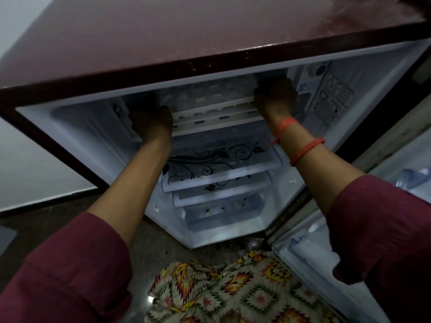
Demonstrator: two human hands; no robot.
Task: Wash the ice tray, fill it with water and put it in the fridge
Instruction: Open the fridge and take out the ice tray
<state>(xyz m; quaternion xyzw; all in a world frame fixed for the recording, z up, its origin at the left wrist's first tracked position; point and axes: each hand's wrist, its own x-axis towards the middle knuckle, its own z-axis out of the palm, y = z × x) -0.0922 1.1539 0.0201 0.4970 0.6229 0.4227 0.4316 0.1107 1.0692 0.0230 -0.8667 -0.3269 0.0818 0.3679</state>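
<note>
Left hand [151, 123] and right hand [275, 97] grip the ice tray [210, 102] at 12 o'clock inside the fridge [163, 31]. Likely step: placement. Next move: slide it in level.

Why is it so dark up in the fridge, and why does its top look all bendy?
Head view: the light is dim, so the left hand and right hand holding the ice tray show as dark shapes, and the tray looks hazy. Head view: the wide lens bows the straight front edge of the fridge top, and small glints sit on that edge.
</note>
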